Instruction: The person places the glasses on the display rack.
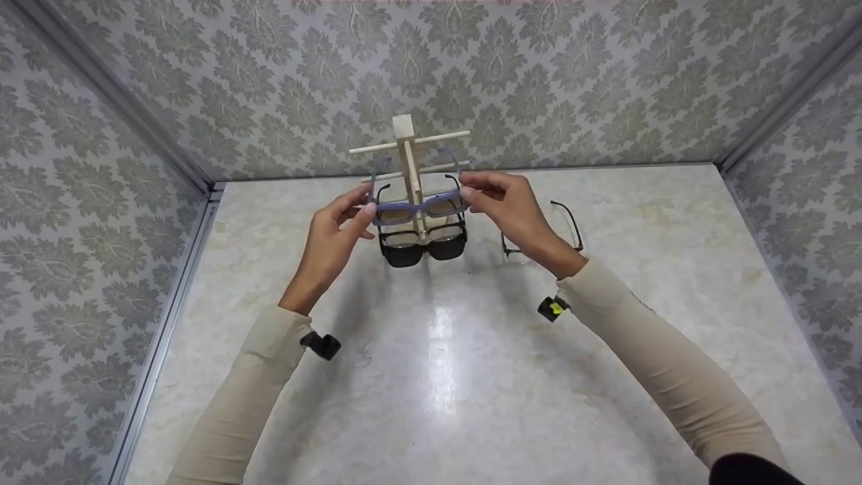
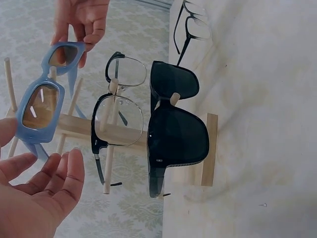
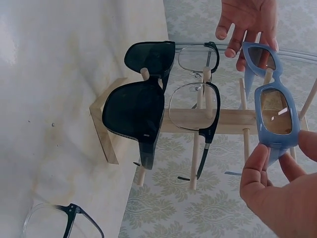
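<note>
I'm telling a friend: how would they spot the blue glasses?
Find the wooden stand near the far edge of the table. Along its upper half, the left hand and right hand hold the blue glasses. Brown lenses and blue frame set them apart from the clear glasses and black sunglasses below.

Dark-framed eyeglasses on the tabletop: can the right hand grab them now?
Probably not yet: the right hand pinches the blue-framed sunglasses, though nothing seems to block those dark-framed eyeglasses.
</note>
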A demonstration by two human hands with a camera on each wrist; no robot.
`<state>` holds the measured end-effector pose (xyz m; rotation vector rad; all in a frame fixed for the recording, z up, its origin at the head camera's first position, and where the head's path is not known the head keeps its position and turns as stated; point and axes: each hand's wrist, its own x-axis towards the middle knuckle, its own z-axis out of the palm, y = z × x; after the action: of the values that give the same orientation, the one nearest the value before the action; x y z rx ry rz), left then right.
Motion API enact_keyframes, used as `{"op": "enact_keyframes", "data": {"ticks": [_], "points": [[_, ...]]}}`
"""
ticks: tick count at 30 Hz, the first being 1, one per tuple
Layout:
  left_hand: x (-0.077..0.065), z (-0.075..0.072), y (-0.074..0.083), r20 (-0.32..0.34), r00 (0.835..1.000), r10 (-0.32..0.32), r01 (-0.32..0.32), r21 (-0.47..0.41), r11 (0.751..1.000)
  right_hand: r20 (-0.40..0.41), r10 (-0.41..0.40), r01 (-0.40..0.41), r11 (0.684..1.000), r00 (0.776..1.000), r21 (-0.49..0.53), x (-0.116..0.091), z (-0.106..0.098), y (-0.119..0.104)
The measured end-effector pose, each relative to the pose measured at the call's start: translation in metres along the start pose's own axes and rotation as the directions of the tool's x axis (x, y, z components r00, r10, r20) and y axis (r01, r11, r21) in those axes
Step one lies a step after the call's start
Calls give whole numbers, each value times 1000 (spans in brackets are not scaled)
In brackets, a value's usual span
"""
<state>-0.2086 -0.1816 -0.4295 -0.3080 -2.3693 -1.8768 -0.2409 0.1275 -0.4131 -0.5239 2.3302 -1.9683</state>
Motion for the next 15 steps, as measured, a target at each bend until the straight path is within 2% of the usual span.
{"op": "enact_keyframes", "data": {"ticks": [9, 15], "points": [[-1, 0, -3, 6, 1000, 11, -11, 4, 1000, 5, -1, 1, 1000, 1000, 27, -1, 1, 4], [-10, -1, -8, -38, 999, -1, 2, 14, 1000, 0, -38, 38, 999, 999, 30, -5, -1, 9]]}}
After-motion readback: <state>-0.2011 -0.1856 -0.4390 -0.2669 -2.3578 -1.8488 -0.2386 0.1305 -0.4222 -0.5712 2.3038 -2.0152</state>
